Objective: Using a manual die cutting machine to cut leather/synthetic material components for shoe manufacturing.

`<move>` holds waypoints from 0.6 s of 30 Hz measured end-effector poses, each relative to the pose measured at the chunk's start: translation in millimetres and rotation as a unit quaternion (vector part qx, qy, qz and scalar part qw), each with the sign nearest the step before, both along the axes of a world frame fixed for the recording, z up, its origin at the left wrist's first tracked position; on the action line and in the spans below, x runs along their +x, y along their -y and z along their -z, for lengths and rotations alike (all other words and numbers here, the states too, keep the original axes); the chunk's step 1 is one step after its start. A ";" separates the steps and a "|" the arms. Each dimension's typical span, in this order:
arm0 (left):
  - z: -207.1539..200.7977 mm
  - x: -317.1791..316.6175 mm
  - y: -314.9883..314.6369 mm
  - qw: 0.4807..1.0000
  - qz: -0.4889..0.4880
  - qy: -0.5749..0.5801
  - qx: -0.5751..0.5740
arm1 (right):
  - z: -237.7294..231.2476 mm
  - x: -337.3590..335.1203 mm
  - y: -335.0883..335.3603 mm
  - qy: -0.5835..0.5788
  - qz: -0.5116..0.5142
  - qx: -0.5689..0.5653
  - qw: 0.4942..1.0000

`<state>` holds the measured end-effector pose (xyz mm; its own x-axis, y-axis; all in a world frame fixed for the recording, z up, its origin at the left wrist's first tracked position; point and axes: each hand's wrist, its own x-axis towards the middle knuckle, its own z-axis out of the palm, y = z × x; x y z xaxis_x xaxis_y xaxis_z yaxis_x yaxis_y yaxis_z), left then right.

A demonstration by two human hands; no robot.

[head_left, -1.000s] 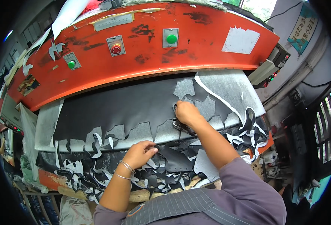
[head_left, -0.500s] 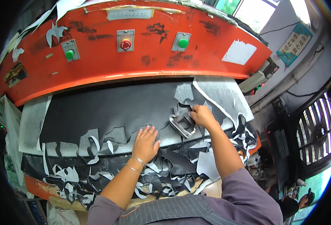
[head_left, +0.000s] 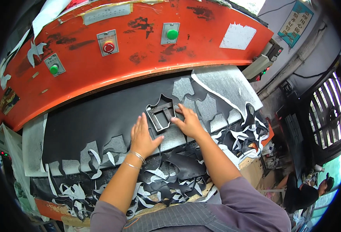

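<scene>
A metal cutting die (head_left: 167,113) with a curved, notched outline and inner crossbars rests on the black leather sheet (head_left: 104,106), near that sheet's cut edge. At the die's right side is my right hand (head_left: 190,124), fingers spread; the thumb and fingertips are at its rim, and I cannot tell how firmly they touch. My left hand (head_left: 142,139) is open, fingers stretched, just left of the die's lower corner and over the leather. Bracelets circle the left wrist.
Behind the board (head_left: 236,87) stands an orange press beam (head_left: 81,65) with green buttons (head_left: 172,34) and a red button (head_left: 108,46). Leather scraps (head_left: 186,164) heap along the front edge. A fan (head_left: 325,120) stands right; another person (head_left: 303,195) is far right.
The die was tilted in my right hand; it has shifted left and lies flat, with that hand's grip loosened. My left hand has come up beside it. The view has turned somewhat.
</scene>
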<state>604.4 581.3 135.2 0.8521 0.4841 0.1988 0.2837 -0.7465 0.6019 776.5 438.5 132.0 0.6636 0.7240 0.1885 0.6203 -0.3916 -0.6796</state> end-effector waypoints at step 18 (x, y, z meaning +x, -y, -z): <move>-6.4 68.8 -6.4 0.995 0.002 -0.054 0.086 | 4.3 42.2 5.7 0.136 -0.035 -0.026 0.990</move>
<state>673.1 587.6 141.6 0.8747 0.4480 0.1847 0.3373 -0.8365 0.4318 818.7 432.9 127.7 0.5408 0.7803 0.3141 0.8047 -0.3714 -0.4631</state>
